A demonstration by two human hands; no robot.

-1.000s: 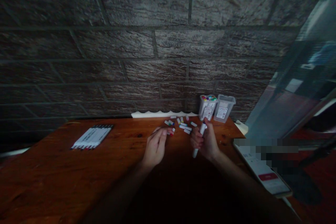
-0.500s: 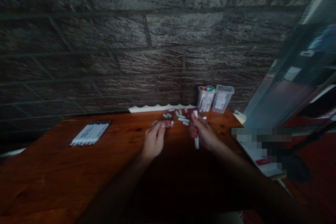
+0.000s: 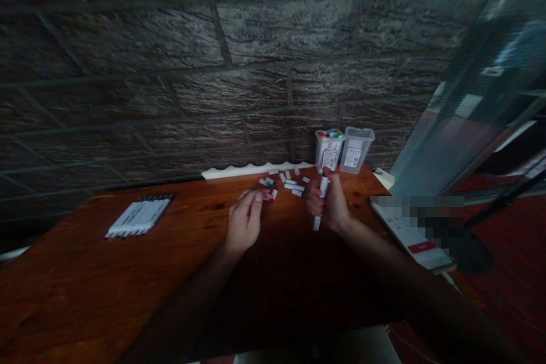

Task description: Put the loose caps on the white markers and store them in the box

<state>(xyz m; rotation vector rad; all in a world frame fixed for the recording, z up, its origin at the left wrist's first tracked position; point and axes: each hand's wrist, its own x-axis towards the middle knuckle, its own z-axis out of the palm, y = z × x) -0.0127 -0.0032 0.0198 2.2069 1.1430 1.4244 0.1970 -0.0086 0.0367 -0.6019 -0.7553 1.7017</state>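
Note:
My right hand (image 3: 330, 202) is wrapped round a white marker (image 3: 323, 186), held nearly upright. The thumb is at its dark purple top end, and the lower end sticks out below the fist. My left hand (image 3: 245, 219) rests low over the table, its fingers loosely bent and stretched towards the loose caps, the thumb alongside. A white and red marker cap (image 3: 273, 195) lies at its fingertips; whether they touch is not clear. Beyond both hands, several short marker caps (image 3: 290, 186) with coloured ends lie scattered on the wooden table (image 3: 179, 273).
A clear tub (image 3: 329, 153) full of colour-ended markers stands by the wall, beside a second clear tub (image 3: 357, 151). At the left lies a pack of markers (image 3: 139, 216). A phone (image 3: 420, 239) lies at the right edge. A brick wall (image 3: 256, 85) closes the back.
The view has shifted, so the table things sit higher and further left. The marker in my right hand tilted upright, then leaned slightly again. My left hand has stayed beside the caps.

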